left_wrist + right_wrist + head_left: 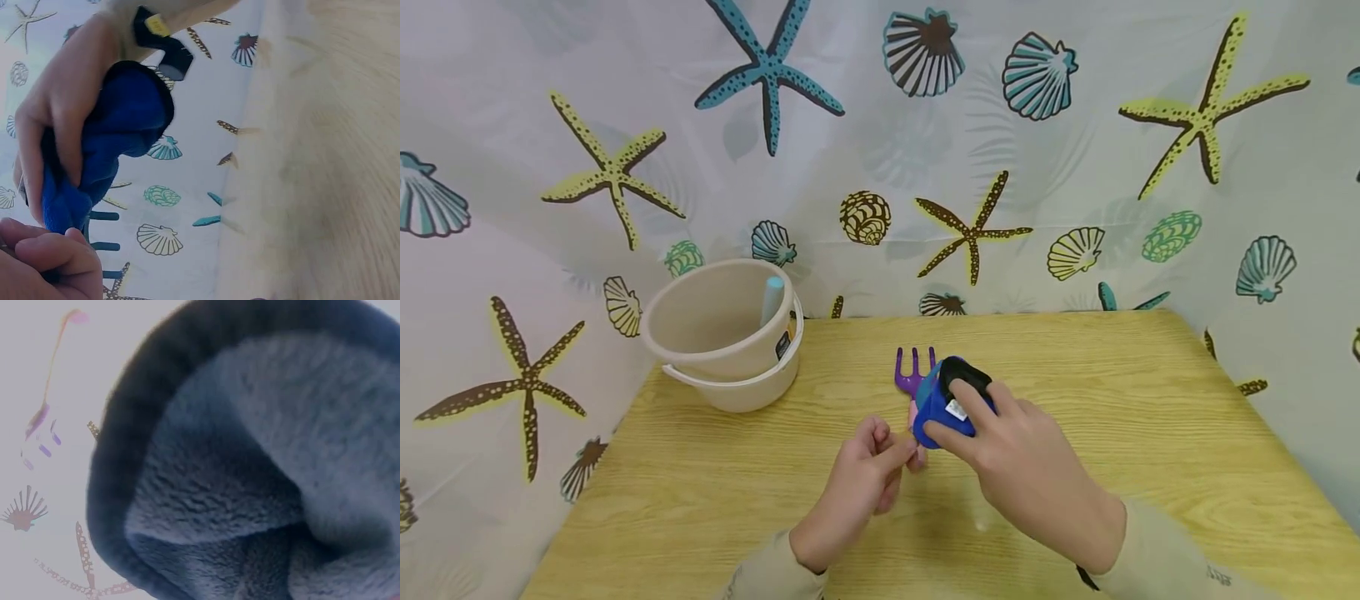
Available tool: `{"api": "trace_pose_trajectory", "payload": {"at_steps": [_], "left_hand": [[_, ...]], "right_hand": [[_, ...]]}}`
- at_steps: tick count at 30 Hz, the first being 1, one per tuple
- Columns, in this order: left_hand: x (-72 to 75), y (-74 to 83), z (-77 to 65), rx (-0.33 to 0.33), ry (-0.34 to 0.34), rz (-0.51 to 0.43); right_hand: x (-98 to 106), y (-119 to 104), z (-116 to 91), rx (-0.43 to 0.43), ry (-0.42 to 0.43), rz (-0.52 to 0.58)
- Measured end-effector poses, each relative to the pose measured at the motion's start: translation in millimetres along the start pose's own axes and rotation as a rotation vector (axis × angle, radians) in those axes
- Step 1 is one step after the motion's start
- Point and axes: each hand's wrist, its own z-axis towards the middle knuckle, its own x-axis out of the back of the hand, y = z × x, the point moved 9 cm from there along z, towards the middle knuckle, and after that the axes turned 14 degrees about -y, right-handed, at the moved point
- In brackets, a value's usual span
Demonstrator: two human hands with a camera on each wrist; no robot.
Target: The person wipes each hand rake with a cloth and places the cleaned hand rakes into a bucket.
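Note:
My right hand (1030, 467) grips a blue fleece mitt-like cloth (940, 417) with a dark edge and a small white label. Its rounded opening and fuzzy inside (212, 469) fill most of the right wrist view. Just below it in the head view, my left hand (861, 475) has curled fingers with thumb and index together. Teal fork tines (105, 246) stick out beyond the cloth in the left wrist view. The left fingers hold this fork's lower end, mostly hidden. Beneath the cloth, a purple hand fork (912, 382) with a pink handle lies on the table.
A beige bucket (737, 392) with a pale carry handle stands at the back left of the wooden table (1112, 383). Inside it leans something with a light blue end (772, 296). Behind hangs a curtain (850, 125) printed with starfish and shells.

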Motion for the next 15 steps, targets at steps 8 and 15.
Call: {"api": "trace_pose_trajectory", "payload": {"at_steps": [8,15], "left_hand": [[-8.2,3.9,-1.2,-0.009,-0.059,-0.066],[-9.9,2.5,-3.1,0.005,-0.053,-0.118]], "right_hand": [[-3.3,-6.4,-4.6,0.003,0.058,-0.095],[-8.0,5.1,-1.4,-0.035,0.121,-0.142]]}}
